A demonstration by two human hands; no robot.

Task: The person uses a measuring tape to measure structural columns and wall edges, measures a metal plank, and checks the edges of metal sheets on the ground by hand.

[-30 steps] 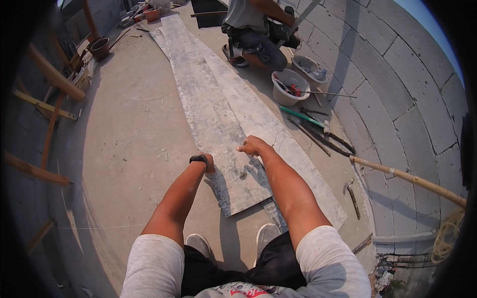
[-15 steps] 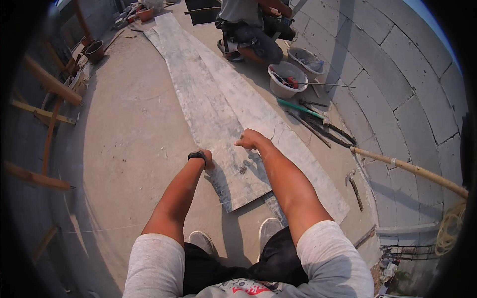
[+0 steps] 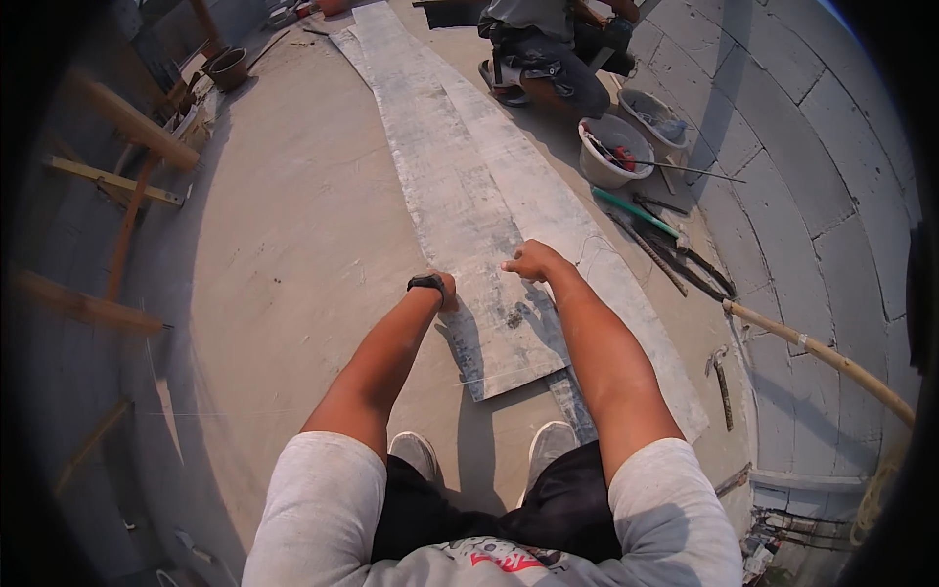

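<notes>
Between the left grip, clasping its left edge, and the right grip, thumb extended, closure not discernible, lies the upper board. Below both, red shirt lettering is illegible.

I am looking out from the wearer's head, facing forward and steeply down; the shirt is sitting nearest, left hand and right hand ahead, the long panel stretching away.
</notes>
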